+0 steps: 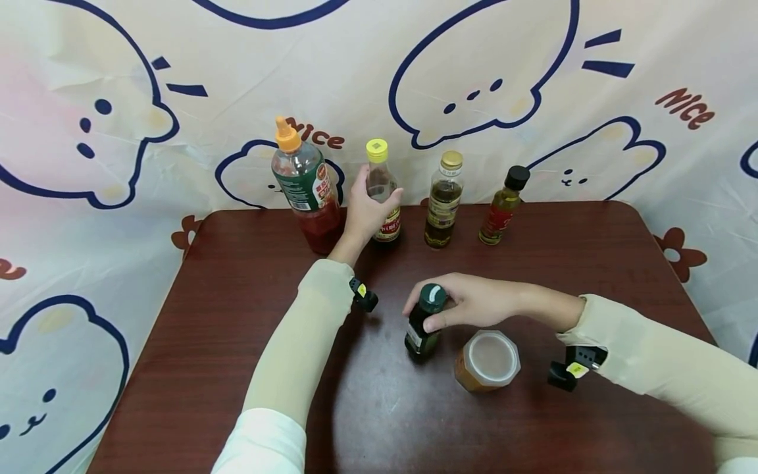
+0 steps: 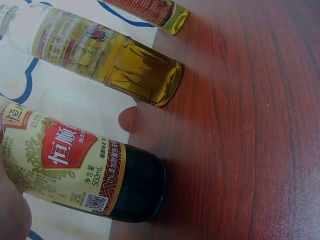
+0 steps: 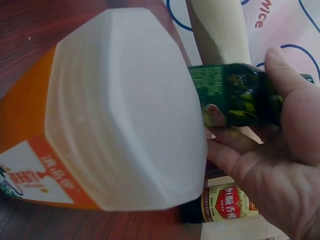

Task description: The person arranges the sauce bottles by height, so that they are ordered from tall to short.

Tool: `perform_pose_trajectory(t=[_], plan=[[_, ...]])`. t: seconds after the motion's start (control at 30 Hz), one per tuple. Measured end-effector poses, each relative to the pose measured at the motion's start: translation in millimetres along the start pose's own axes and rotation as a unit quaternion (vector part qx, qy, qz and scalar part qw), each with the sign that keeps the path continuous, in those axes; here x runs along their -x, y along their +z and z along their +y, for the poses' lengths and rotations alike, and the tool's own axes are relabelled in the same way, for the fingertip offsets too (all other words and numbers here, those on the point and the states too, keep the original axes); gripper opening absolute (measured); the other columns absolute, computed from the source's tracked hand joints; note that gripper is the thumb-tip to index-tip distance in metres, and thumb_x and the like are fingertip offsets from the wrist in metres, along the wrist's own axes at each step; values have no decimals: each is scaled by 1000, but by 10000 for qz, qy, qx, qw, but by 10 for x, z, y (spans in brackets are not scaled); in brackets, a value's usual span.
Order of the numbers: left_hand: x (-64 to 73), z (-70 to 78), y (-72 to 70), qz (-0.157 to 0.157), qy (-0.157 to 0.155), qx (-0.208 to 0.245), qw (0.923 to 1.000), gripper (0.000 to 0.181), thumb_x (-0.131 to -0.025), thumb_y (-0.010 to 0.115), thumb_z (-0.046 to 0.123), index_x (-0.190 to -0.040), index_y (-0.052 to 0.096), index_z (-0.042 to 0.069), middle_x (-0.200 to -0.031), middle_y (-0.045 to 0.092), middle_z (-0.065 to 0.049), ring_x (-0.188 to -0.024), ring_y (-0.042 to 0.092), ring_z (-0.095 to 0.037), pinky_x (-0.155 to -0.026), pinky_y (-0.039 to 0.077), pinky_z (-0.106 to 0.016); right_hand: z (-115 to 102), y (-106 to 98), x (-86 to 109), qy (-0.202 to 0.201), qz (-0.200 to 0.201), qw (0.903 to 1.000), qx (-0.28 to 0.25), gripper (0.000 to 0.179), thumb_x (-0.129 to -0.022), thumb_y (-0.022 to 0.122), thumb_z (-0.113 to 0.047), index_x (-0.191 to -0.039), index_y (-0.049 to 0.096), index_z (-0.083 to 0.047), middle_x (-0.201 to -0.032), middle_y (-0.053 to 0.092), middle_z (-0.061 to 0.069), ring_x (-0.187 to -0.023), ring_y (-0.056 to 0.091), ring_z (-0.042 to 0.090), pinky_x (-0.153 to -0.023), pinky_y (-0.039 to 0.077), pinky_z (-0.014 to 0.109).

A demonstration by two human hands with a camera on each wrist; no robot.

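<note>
At the back of the table my left hand (image 1: pixel 365 209) grips the upper part of a vinegar bottle (image 1: pixel 389 226) with a yellow cap. In the left wrist view the vinegar bottle (image 2: pixel 70 160) shows a red and cream label and dark liquid, its base at the tabletop. Nearer the front, my right hand (image 1: pixel 474 299) holds a small dark green glass bottle (image 1: pixel 418 332) around its upper part, thumb on the near side. The right wrist view shows that green bottle (image 3: pixel 240 95) partly hidden behind a jar.
An orange jar with a whitish lid (image 1: pixel 491 359) stands just right of the green bottle. Along the back edge are a red sauce bottle (image 1: pixel 310 197), an oil bottle (image 1: pixel 443 207) and a small black-capped bottle (image 1: pixel 500 214). A printed cloth (image 1: pixel 331 72) hangs behind the table (image 1: pixel 562 263).
</note>
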State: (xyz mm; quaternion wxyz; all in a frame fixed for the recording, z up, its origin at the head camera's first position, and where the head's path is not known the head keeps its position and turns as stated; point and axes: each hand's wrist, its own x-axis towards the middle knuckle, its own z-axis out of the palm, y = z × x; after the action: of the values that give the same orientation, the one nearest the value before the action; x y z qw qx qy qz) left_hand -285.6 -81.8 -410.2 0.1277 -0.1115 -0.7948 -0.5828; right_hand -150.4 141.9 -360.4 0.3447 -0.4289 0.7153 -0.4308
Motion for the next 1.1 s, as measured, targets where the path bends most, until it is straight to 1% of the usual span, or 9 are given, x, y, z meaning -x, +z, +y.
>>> perform_pose_trajectory(t=[0.07,0.2,0.3,0.43,0.63,0.77,0.93,1.0,1.1], plan=[[2,-1,6,-5,-5,-13,10000,52,-91,76,26,-133,50,11,-126,62,-7,-117,61,-19,-99,52,-38,11,-4,27,1,220,9997,-68,30,-101,65,-18,-130,61,-12,-122,67,3,-109,63,18,-95,53,35],[4,-1,8,18,38,-11,10000,52,-91,77,25,-133,51,10,-125,63,-7,-116,61,-19,-98,52,-37,58,-26,73,-258,591,9978,-163,27,-101,63,-12,-128,60,-8,-126,64,10,-115,61,22,-99,52,36],[2,-3,10,18,79,-6,10000,52,-90,77,25,-133,51,10,-125,63,-7,-115,62,-19,-97,53,-36,110,-56,117,-385,905,9950,-201,27,-101,63,-8,-128,60,-7,-129,64,10,-121,60,23,-102,50,35],[1,-2,8,33,67,19,10000,51,-90,77,25,-132,51,10,-124,63,-7,-115,62,-19,-97,53,-37,162,-124,190,-291,1397,9896,-175,29,-100,65,-8,-129,62,-9,-129,66,8,-123,60,21,-104,48,32],[1,6,3,12,52,49,10000,52,-90,77,25,-132,51,9,-124,63,-9,-115,62,-21,-97,53,-39,217,-237,328,-255,2001,9792,-196,29,-100,63,-5,-129,64,-5,-129,66,17,-122,62,21,-100,52,32],[-4,1,-3,-14,37,87,10000,53,-90,77,26,-132,51,8,-125,62,-9,-116,61,-21,-98,52,-39,233,-290,409,-261,2295,9727,-248,27,-103,58,-5,-129,61,-2,-130,64,19,-123,61,17,-97,53,29],[-8,2,-4,15,41,39,10000,52,-90,77,25,-132,51,8,-125,62,-9,-116,61,-21,-98,52,-39,277,-366,508,-330,2519,9669,-248,26,-105,52,-2,-130,56,3,-129,61,25,-124,60,15,-97,53,27],[-6,5,-2,15,27,30,10000,52,-90,78,25,-132,51,8,-125,62,-9,-116,61,-21,-99,52,-39,303,-402,563,-279,2607,9648,-191,26,-105,51,-2,-130,56,4,-129,61,24,-123,60,14,-97,53,25],[-3,6,-1,6,5,20,10000,52,-90,77,25,-132,51,8,-125,63,-8,-116,61,-20,-99,52,-38,339,-458,660,-162,2762,9609,-64,26,-106,50,-3,-130,56,3,-129,63,18,-122,60,12,-95,53,23]])
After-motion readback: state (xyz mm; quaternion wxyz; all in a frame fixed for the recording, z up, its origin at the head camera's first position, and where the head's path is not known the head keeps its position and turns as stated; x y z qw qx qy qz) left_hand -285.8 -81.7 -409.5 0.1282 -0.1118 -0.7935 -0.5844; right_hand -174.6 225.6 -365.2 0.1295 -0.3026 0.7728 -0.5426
